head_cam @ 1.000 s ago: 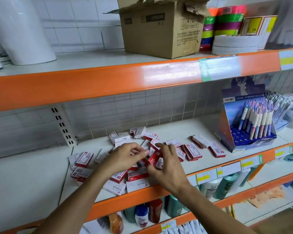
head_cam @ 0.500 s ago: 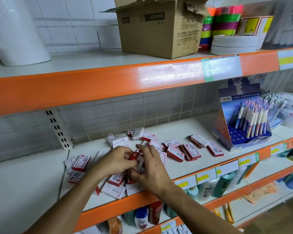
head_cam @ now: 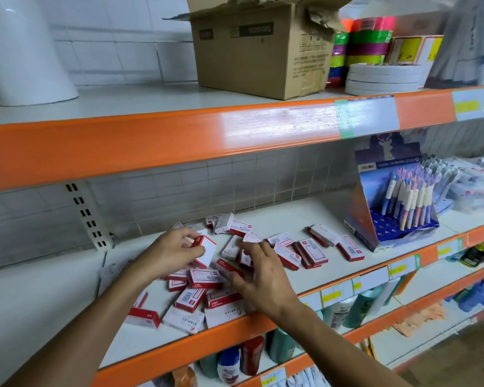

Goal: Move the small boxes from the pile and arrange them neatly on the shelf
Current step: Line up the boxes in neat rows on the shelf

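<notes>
Gripping a small stack of boxes point(head_cam: 204, 251) in our left hand point(head_cam: 169, 254), we hold it tilted above the pile point(head_cam: 207, 289), fingers curled over its red end and its white face turned right. Our right hand point(head_cam: 260, 275) lies spread on the pile with fingers only slightly bent, fingertips on the boxes near the middle; whether it pinches one we cannot tell, since the hand hides what is under it. The pile sits loose on the middle shelf point(head_cam: 263, 328), red-and-white boxes lying at all angles, two at the front edge reading "STAPLES" upside down to us. More boxes point(head_cam: 313, 251) lie scattered to the right, apart from the heap, some side by side. Further right on the same shelf stands a blue pen display point(head_cam: 391, 196) with a deer on its card; its small print is too blurred to read. On the upper shelf a torn carton point(head_cam: 263, 54) carries the word "SCISSORS", with bright tape rolls point(head_cam: 369, 37) just beside it. Yellow price tags point(head_cam: 333, 296) line the orange shelf edges, their writing unreadable.
</notes>
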Available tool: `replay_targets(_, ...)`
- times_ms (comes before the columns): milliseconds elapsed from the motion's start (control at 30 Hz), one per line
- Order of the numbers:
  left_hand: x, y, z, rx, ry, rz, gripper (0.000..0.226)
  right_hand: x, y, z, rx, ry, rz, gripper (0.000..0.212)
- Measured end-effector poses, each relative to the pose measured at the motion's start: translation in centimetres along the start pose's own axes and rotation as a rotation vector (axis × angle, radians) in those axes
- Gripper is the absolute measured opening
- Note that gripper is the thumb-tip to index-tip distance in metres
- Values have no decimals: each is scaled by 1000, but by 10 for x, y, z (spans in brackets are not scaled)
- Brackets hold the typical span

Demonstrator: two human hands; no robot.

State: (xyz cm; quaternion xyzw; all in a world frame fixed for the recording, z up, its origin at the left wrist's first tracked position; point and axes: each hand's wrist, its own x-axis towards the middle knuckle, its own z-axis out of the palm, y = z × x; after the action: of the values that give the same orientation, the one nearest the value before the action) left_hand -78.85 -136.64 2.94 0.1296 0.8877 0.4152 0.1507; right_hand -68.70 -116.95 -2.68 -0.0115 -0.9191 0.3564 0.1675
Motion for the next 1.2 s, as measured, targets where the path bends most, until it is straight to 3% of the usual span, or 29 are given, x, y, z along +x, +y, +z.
replay_targets(100,-5,-9,-19,-84,64,-35,30,2,-3,6,-3,3,-3,63)
replay_targets(233,-23,-23,-41,-134,188,-94,23,7,-18,20,10,-20,-51,49)
replay_targets(700,-80,-87,-79,-328,336,-323,27,16,-43,53,-28,-100,-111,38)
replay_targets(900,-95,-94,-85,-433,483,-374,33,33,-49,55,-85,-202,-190,38)
replay_targets(1200,-110,-94,-80,-454,486,-367,37,44,-45,45,11,-213,-158,37)
